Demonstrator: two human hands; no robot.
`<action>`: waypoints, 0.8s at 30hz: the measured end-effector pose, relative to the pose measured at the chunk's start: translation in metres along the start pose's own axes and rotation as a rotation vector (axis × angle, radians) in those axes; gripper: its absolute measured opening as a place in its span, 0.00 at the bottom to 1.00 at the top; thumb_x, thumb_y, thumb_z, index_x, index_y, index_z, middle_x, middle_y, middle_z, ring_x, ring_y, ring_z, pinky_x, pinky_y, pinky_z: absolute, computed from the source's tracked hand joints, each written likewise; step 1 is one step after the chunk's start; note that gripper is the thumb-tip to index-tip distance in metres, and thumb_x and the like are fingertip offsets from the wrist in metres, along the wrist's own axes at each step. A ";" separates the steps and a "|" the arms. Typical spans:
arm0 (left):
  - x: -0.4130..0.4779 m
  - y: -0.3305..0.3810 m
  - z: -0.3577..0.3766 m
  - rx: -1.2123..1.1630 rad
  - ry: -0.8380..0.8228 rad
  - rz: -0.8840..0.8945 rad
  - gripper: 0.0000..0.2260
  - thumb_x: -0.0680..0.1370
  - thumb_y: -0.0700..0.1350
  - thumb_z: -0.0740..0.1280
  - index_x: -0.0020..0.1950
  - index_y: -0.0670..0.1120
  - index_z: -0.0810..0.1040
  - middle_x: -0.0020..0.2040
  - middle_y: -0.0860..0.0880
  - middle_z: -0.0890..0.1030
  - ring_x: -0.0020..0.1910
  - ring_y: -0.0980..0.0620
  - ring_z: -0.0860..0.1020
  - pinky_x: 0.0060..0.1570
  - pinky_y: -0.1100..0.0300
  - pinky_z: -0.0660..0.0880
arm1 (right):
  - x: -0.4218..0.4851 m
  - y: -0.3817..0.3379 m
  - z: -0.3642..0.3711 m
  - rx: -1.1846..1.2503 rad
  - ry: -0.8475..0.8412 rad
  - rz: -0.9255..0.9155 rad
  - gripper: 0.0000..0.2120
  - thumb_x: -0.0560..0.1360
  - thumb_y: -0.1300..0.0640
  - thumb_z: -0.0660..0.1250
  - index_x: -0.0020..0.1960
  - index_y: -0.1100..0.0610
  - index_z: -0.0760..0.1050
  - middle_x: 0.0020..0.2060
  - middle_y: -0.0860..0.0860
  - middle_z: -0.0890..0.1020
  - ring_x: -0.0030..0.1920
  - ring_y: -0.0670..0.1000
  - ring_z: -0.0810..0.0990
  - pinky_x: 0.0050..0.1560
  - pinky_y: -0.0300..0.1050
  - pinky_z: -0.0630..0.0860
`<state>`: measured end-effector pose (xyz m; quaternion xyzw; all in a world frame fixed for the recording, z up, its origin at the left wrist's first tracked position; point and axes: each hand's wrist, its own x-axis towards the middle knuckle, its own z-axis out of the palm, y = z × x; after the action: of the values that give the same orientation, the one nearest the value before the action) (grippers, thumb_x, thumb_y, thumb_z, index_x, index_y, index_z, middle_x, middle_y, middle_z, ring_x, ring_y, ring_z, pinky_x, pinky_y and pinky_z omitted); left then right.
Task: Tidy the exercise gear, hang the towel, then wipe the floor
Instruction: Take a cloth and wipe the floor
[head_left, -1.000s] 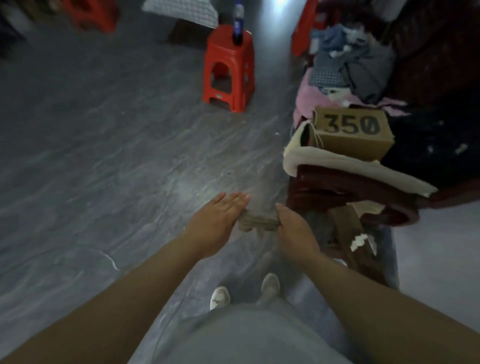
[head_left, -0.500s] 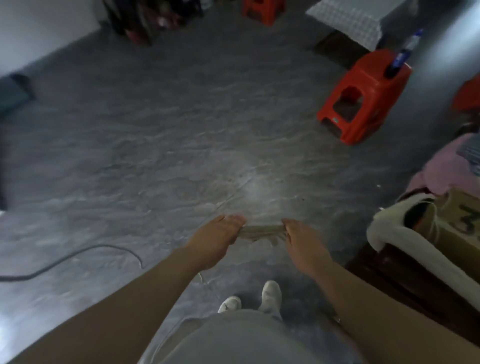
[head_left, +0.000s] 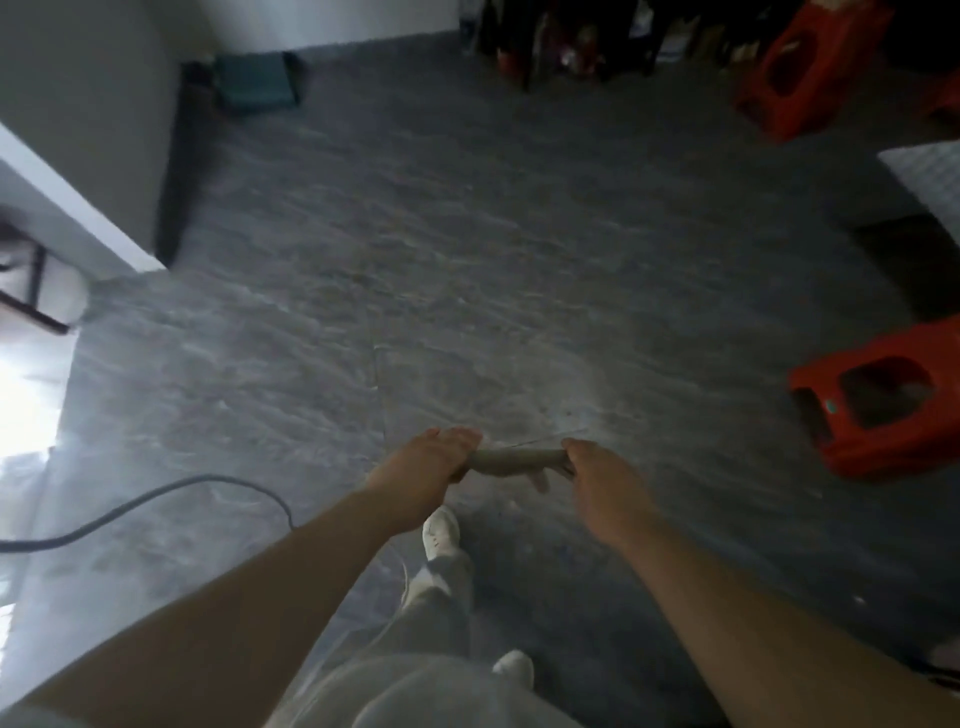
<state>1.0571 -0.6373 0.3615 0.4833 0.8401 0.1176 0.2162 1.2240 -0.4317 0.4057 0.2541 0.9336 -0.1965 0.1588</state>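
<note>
**Rolled cloth held between both hands above the grey floor**

A rolled grey-beige cloth (head_left: 514, 459) is held level just below the middle of the frame, stretched between the two hands and kept clear of the floor. Its left end is gripped by the left hand (head_left: 431, 465), whose fingers are curled over the top of the roll. Its right end is pinched by the right hand (head_left: 605, 480), and a loose flap of fabric is seen hanging beside that hand. Both bare forearms are extended from the lower corners of the frame.

The grey marbled floor (head_left: 467, 249) fills most of the picture. A red plastic stool (head_left: 878, 410) is seen at the right edge, well apart from the hands, and a second red stool (head_left: 802, 67) is seen in the upper right corner. A grey cable (head_left: 156, 500) is laid in a curve across the floor at the lower left. A dark green box (head_left: 254, 85) is set against the wall in the upper left. White shoes (head_left: 440, 535) and light grey trousers (head_left: 415, 691) are visible at the bottom centre, below the cloth.
</note>
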 end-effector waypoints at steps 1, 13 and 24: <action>0.007 -0.011 -0.003 -0.005 0.004 -0.025 0.29 0.80 0.37 0.61 0.79 0.53 0.58 0.78 0.51 0.63 0.76 0.46 0.63 0.74 0.55 0.57 | 0.014 -0.009 -0.006 -0.008 0.003 -0.002 0.18 0.82 0.59 0.57 0.71 0.55 0.68 0.67 0.54 0.75 0.63 0.57 0.76 0.63 0.53 0.72; 0.095 -0.125 -0.062 -0.201 0.116 -0.088 0.30 0.77 0.29 0.56 0.79 0.46 0.61 0.78 0.48 0.63 0.77 0.49 0.62 0.74 0.61 0.50 | 0.181 -0.070 -0.039 -0.088 -0.107 -0.096 0.24 0.80 0.64 0.56 0.75 0.53 0.63 0.71 0.51 0.71 0.66 0.54 0.73 0.67 0.50 0.70; 0.177 -0.200 -0.078 -0.174 0.096 -0.258 0.32 0.77 0.31 0.57 0.80 0.47 0.56 0.80 0.49 0.59 0.78 0.51 0.58 0.78 0.56 0.49 | 0.339 -0.088 -0.046 -0.107 -0.134 -0.244 0.21 0.80 0.62 0.57 0.72 0.54 0.68 0.67 0.53 0.75 0.63 0.56 0.76 0.60 0.46 0.72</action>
<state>0.7905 -0.5846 0.3045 0.3445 0.8913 0.1842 0.2300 0.8902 -0.3410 0.3369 0.1161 0.9540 -0.1807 0.2090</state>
